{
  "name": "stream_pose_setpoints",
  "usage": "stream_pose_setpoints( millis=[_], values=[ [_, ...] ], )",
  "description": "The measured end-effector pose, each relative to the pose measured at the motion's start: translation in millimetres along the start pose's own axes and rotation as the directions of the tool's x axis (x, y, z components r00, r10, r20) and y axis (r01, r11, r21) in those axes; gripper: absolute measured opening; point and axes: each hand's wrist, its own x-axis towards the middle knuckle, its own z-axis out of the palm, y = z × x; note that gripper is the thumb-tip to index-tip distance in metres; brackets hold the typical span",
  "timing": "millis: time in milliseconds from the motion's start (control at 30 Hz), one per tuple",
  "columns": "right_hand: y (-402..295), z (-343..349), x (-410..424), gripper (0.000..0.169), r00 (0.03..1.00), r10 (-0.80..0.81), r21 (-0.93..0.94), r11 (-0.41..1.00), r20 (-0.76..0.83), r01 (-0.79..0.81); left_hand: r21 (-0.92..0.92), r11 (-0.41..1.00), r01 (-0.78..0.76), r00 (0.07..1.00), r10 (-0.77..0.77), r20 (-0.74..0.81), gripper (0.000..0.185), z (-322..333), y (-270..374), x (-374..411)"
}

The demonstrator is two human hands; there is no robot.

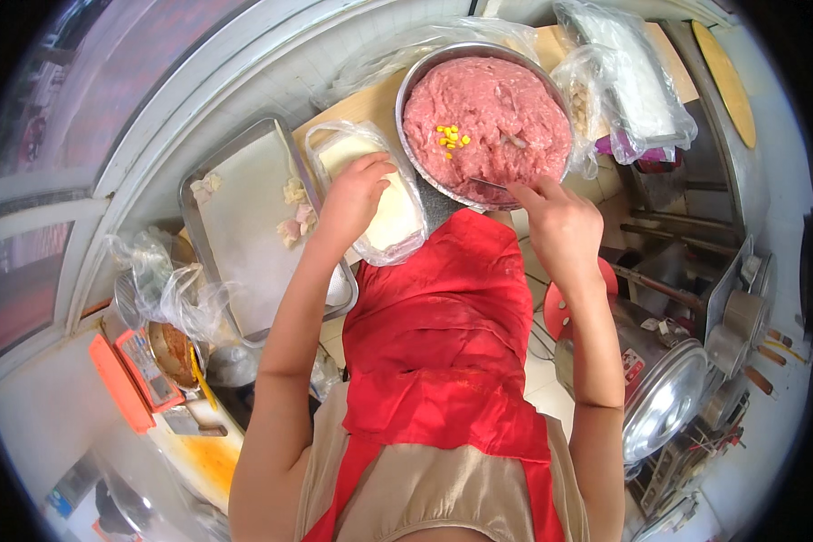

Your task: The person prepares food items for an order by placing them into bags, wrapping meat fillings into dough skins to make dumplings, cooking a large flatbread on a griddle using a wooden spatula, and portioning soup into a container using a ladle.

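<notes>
In the head view my left hand (pixel 356 196) lies over a stack of pale dough wrappers (pixel 394 215) in a clear plastic bag, its fingers bent. Whether it pinches a wrapper I cannot tell. My right hand (pixel 561 215) grips a thin metal utensil (pixel 489 183) at the near edge of a large steel bowl (pixel 406 146). The utensil's tip touches the pink minced meat (pixel 488 101) that fills this bowl. Yellow corn kernels (pixel 452 137) sit in a small cluster on the meat. Left of the wrappers, a metal tray (pixel 240 203) holds several small folded dumplings (pixel 297 227).
A plastic-wrapped tray (pixel 627 74) stands at the back right beside the bowl. A large metal pot with a shiny lid (pixel 667 400) is at my right, near a red stool (pixel 557 308). Plastic bags (pixel 169 291), an orange-edged scale (pixel 146 369) and a pan of brown sauce (pixel 173 352) lie at left.
</notes>
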Motion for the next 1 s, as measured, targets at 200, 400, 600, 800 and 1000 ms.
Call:
stream_pose_setpoints(
  millis=[200, 400, 600, 800, 1000],
  values=[
    [-1, 3, -3, 0.024, 0.995, 0.022, 0.019, 1.000, 0.094, -0.024, 0.370, 0.883, 0.289, 0.950, -0.312, 0.001, 0.021, -10, 7, -13],
    [-3, -4, -1, 0.027, 0.992, 0.105, 0.165, 0.979, 0.076, -0.117, -0.065, 0.995, 0.074, 0.994, -0.069, 0.086, 0.026, 6, 8, -25],
    [-2, 6, -2, 0.027, 0.994, 0.064, 0.050, 0.996, 0.087, -0.068, 0.241, 0.957, 0.164, 0.986, -0.152, -0.067, 0.025, 9, 8, -17],
    [-1, 1, -1, 0.024, 0.984, 0.153, 0.321, 0.931, 0.091, -0.174, 0.377, 0.925, -0.031, 0.996, -0.001, 0.084, 0.014, 7, 3, -6],
    [-6, 2, -2, 0.022, 0.981, 0.145, 0.158, 0.974, 0.130, -0.165, 0.366, 0.930, -0.029, 0.999, 0.037, -0.015, 0.004, 12, 4, -7]
  ],
)
